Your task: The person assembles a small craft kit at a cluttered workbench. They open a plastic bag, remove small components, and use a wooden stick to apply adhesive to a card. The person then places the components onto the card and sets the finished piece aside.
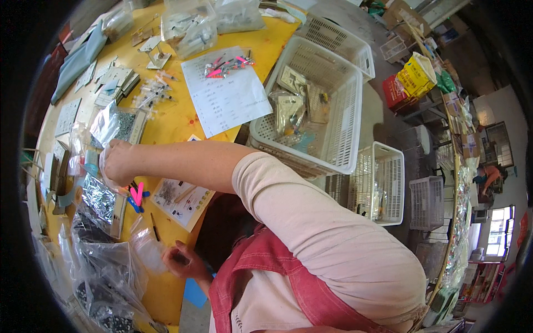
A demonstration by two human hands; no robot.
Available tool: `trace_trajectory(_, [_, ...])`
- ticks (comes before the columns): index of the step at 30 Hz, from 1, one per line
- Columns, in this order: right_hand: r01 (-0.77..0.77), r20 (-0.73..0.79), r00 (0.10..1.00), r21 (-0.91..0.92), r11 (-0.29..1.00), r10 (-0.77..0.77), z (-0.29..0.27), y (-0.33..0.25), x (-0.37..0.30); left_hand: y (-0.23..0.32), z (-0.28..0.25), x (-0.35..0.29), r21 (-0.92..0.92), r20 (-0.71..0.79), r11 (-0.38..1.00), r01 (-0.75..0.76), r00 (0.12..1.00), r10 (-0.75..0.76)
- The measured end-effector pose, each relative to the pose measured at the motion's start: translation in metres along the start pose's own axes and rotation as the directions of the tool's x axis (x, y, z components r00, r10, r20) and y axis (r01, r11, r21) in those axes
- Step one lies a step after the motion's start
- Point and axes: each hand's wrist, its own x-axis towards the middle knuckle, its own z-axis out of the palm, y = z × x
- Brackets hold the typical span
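My right hand [116, 162] reaches across the yellow table to a row of open part boxes. Something whitish wraps its fingers, and the fingertips are hidden. Beside it are a box of small grey metal parts [126, 126] and a box of shiny silver pieces [99, 195]. Bright pink strips [136, 192] and a blue plastic piece [133, 204] lie just below that hand. My left hand [184, 261] is closer to me, its fingers curled and pinching the edge of a small clear plastic bag [149, 247]. A thin dark pointed tool [155, 227] lies beside the bag.
A printed picture sheet [182, 201] and a white paper list [222, 100] with small bagged parts lie on the table [166, 114]. White plastic crates [355, 105] stand at right, one holding bagged hardware [290, 108]. Large clear bags [108, 266] crowd the near left. Another person [489, 178] is far right.
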Motion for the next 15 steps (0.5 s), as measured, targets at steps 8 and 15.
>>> trace_trajectory(8, [0.038,0.193,0.98,0.064,0.997,-0.05,-0.002,0.005,0.013,0.007,0.005,0.005,0.036,-0.012,0.995,-0.094,0.995,0.094])
trace_trajectory(15, [-0.007,0.023,1.0,-0.048,0.999,0.008,0.018,0.015,0.023,0.01,0.008,0.006,-0.005,-0.003,0.999,-0.052,0.999,0.052])
